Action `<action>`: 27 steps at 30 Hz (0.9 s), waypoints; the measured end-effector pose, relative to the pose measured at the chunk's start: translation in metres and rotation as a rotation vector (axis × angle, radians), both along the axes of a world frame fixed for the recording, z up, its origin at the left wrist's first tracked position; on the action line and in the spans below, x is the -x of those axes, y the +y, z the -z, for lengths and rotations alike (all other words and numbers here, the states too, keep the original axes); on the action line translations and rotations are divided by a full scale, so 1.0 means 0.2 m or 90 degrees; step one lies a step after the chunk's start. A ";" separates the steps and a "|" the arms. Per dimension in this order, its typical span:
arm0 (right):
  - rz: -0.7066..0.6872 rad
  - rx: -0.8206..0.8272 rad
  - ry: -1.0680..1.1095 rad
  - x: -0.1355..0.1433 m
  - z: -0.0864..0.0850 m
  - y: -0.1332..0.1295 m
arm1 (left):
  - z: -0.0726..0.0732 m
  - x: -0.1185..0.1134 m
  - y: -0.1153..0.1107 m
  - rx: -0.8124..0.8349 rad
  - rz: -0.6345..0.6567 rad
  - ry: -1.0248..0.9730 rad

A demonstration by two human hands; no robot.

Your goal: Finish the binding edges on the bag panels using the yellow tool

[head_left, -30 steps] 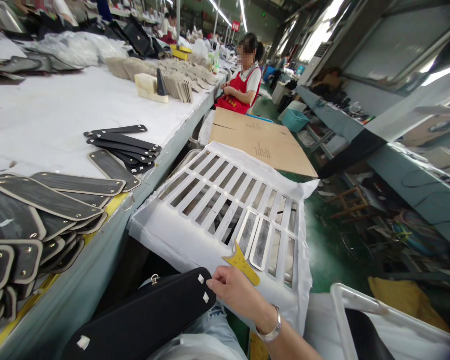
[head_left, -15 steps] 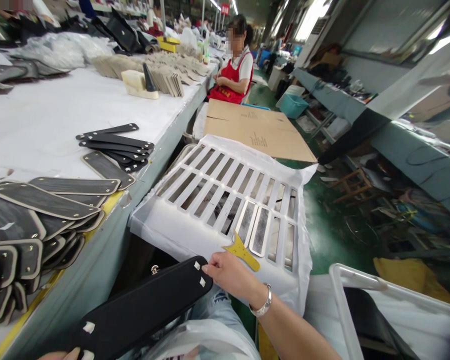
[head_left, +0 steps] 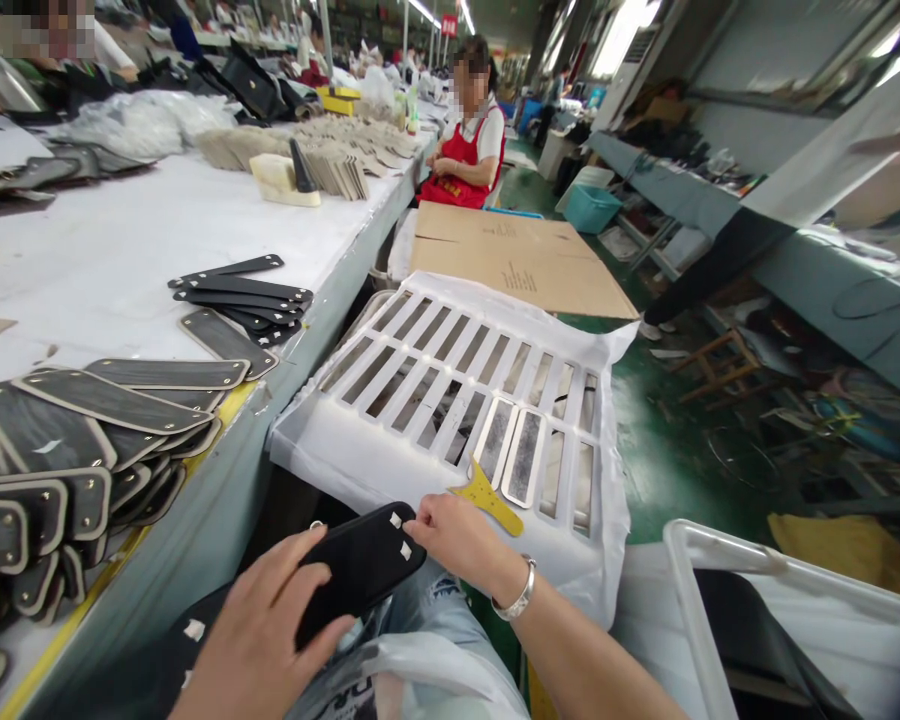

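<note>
A long black padded strip point(head_left: 364, 555) with rounded ends lies slantwise over my lap. Small white squares are stuck near both of its ends. My right hand point(head_left: 450, 540) is closed at the strip's far end, thumb and fingertips at its edge beside two of the squares. Across the middle of the strip reaches my left hand point(head_left: 270, 610), its fingers spread and hiding part of the black surface. Whether it touches the strip, I cannot tell. Just beyond my right hand, a yellow forked piece point(head_left: 491, 500) rests on a white slatted crate point(head_left: 412, 470).
Dark panels with pale edges point(head_left: 112, 400) and thin black strips point(head_left: 244, 295) lie on the white table point(head_left: 105, 270) at left. Two pale-framed pieces point(head_left: 523, 455) sit on the crate. Cardboard point(head_left: 517, 255) lies behind, near a seated person point(head_left: 465, 150). A white bin point(head_left: 675, 560) stands right.
My left hand has left the strip's near end and come up over its middle, fingers spreading. My right hand stays at the far end.
</note>
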State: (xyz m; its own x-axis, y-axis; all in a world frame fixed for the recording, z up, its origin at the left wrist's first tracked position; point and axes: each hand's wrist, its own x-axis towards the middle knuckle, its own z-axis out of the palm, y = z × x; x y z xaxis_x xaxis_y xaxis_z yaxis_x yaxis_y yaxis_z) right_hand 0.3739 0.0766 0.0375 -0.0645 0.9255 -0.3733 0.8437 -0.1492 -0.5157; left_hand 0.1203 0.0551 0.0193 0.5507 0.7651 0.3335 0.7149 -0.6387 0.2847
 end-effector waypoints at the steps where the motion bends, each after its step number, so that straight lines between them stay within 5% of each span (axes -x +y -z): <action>1: 0.001 0.000 0.013 -0.01 0.00 0.00 | 0.02 -0.08 0.03 0.022 0.030 0.022; 6: 0.035 0.035 0.107 -0.06 0.07 0.02 | 0.08 -0.31 0.09 0.177 0.055 0.066; 11: 0.127 0.193 0.372 -0.13 0.20 -0.01 | 0.07 -0.31 0.09 0.206 0.024 0.045; 18: 0.273 0.118 0.450 -0.20 0.34 -0.04 | 0.09 -0.32 0.10 0.196 0.031 0.046; 24: 0.124 -0.103 0.385 -0.16 0.25 -0.05 | 0.12 -0.32 0.11 0.183 0.039 0.044; 27: 0.017 -0.121 0.414 -0.13 0.20 -0.05 | 0.11 -0.32 0.11 0.192 0.043 0.047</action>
